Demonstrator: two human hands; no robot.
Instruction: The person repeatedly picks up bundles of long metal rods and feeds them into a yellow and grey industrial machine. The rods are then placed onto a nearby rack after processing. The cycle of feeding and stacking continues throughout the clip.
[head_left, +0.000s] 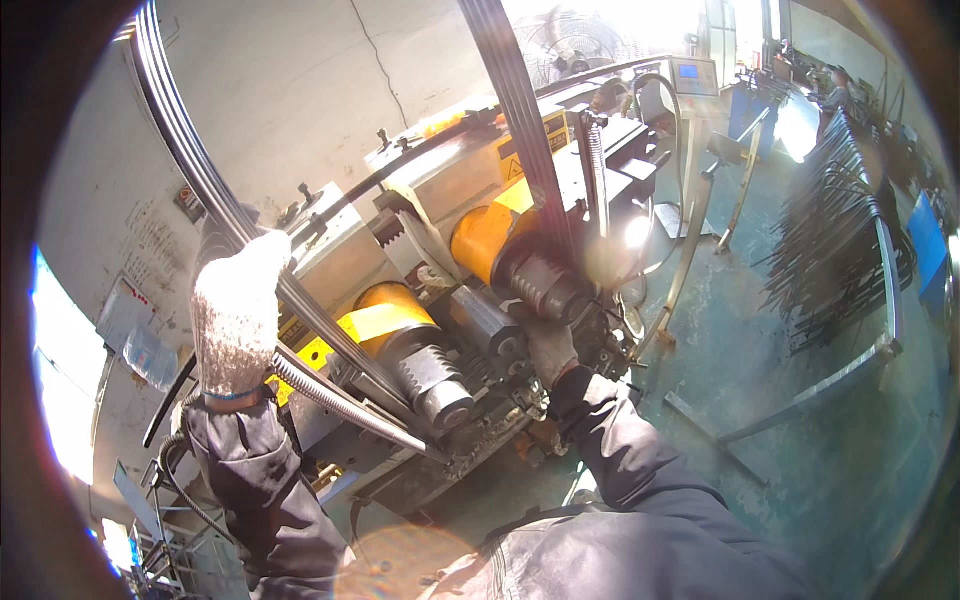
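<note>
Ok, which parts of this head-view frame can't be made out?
- Right hand: its fingers sit behind the dark rod bundle, so the grip is unclear.
- Rod tops: cut off by the upper edge.
- Left hand: glove hides the fingers.
- Window area: washed out by glare.
- Rack of rods: too small and bent by the fisheye.

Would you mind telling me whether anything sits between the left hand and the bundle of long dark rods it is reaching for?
Nothing visible does: the gloved left hand is already closed around the bundle of rods, which curves up to the left. The gloved right hand rests at the machine, by the dark threaded roller.
</note>
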